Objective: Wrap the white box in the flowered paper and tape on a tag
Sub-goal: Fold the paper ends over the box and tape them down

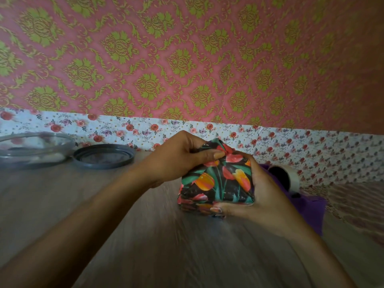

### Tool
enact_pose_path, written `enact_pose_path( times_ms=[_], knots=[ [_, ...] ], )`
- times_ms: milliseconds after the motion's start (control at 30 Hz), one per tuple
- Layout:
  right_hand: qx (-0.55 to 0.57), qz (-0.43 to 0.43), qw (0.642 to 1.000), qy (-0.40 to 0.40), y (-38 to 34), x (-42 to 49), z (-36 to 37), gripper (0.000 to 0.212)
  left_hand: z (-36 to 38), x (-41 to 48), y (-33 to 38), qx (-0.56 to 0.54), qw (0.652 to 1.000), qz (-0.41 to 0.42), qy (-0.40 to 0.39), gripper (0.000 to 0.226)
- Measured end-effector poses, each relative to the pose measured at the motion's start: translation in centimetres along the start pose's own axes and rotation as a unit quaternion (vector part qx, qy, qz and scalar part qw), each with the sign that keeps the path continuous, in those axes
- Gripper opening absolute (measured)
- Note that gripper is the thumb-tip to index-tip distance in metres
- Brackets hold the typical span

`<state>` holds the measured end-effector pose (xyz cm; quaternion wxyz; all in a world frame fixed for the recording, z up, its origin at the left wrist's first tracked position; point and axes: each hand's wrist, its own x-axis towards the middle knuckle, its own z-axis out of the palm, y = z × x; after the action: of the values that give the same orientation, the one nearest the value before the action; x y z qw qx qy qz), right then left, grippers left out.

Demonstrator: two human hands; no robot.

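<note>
The flowered paper (216, 183) sits just right of the middle of the desk (145, 235), closed all round the white box, of which no white shows; the parcel stands tipped up on its near edge, likely so its upper end faces the person for folding; the left hand (178, 156) comes in from nine o'clock and pinches the gathered paper at the parcel's twelve o'clock, fingers curled tight on the bunch, apparently to stop the loose end from springing open; the right hand (264, 196) cups the three o'clock side, thumb laid along the lower front edge, holding the parcel steady against that pull; a roll of tape (292, 177) stands just beyond the right hand at about two o'clock, on a purple sheet (307, 208), seemingly kept close for sealing the fold; at ten o'clock, well apart, a dark round lid (104, 155) lies flat beside a clear bowl (25, 154), whose contents are too blurred to tell; counted: two hands, one parcel, one roll of tape, one purple sheet, one lid, one bowl; no tag is in view.
</note>
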<state>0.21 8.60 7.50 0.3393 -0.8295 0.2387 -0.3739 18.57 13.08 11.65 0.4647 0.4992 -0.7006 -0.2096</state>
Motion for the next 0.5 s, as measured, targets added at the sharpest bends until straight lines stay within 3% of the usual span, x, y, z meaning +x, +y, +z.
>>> enact_pose_path(
  times_ms=[200,367,433,500],
  knots=[
    [-0.023,0.011,1.0,-0.01,-0.1,0.3,-0.3,0.074,0.4,0.1,-0.1,0.022,0.986,0.156,0.061,0.024],
    [-0.04,0.008,0.999,0.004,-0.1,0.5,-0.3,0.074,0.4,0.4,-1.2,0.107,0.964,0.218,0.11,0.042],
    [-0.041,0.009,0.999,0.004,-0.1,0.6,-0.4,0.073,0.7,0.2,-1.2,0.086,0.964,0.228,0.111,0.029],
    [-0.038,0.012,0.999,0.001,-0.1,0.7,-0.5,0.074,0.8,0.1,-0.8,0.034,0.968,0.224,0.112,0.033]
  ],
)
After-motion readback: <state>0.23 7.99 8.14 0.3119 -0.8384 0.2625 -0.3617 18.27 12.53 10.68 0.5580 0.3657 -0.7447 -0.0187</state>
